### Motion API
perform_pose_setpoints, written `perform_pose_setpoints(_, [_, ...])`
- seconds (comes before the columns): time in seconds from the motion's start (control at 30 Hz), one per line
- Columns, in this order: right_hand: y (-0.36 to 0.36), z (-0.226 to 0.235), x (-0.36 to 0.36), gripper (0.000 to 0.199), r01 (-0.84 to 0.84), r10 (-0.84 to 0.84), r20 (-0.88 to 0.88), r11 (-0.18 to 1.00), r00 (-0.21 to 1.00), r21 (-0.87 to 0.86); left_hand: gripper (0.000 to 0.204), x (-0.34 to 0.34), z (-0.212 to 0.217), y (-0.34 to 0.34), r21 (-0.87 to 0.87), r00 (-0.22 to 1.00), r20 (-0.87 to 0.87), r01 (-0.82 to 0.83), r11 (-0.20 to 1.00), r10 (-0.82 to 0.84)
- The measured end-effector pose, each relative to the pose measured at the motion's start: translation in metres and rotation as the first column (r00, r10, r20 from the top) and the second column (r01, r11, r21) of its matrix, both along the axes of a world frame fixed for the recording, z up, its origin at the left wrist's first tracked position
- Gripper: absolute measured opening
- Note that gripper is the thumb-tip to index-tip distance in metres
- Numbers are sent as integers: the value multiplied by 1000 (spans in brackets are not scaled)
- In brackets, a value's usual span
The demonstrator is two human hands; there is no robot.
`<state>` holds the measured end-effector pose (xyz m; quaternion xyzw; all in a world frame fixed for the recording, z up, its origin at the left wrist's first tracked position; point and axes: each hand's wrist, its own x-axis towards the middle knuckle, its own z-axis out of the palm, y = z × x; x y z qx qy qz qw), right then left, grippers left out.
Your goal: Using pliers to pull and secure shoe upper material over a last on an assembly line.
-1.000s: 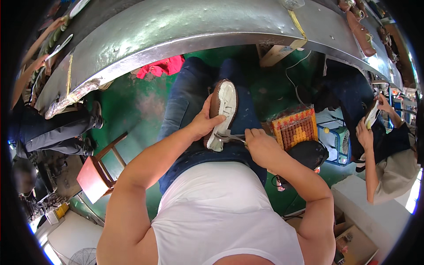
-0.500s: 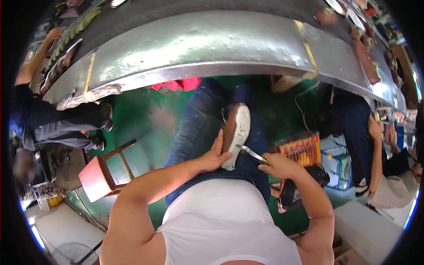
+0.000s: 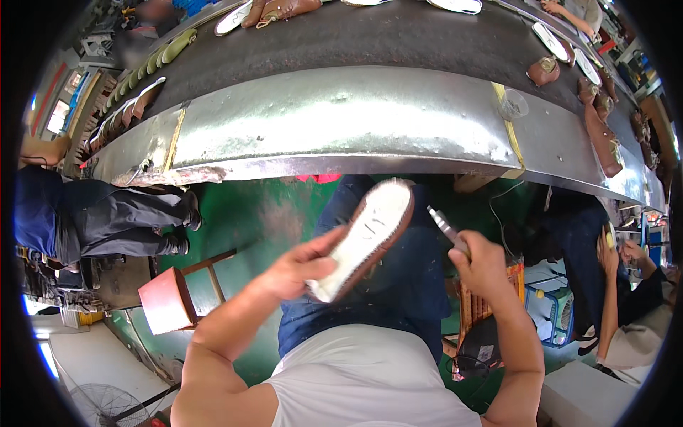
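Shiny table [image 3: 341, 122] is far; left hand [image 3: 299, 270] grips a brown shoe [image 3: 371, 231] (white side up), right hand [image 3: 484, 265] grips a tool [image 3: 444, 225].

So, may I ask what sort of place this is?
Probably a shoe workshop: the left hand holds a brown-and-white shoe, and more brown shoes lie on the long, dark, metal-edged bench.

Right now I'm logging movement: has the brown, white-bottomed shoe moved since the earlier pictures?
Yes: in view, the shoe has shifted toward the silver metal bench edge.
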<state>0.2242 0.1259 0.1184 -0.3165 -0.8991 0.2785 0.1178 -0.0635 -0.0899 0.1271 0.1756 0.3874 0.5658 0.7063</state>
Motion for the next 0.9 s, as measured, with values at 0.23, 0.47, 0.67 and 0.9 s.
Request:
perform_pose_setpoints(0.23, [113,14,-63,44,40,80,-165,784,983,620,73,-107,100,161,178,667,-716,-115,977,209])
perform_pose_setpoints(0.47, [168,4,-98,41,147,-51,-202,854,978,500,67,-180,60,386,208,-735,-628,156,966,254])
perform_pose_setpoints(0.67, [172,5,-92,42,160,-80,-189,874,979,459,49,-184,13,428,49,-798,-409,465,884,443])
perform_pose_setpoints(0.9, [170,12,-97,45,159,-113,-141,910,984,384,45,-322,-1,469,367,-713,-614,120,922,337])
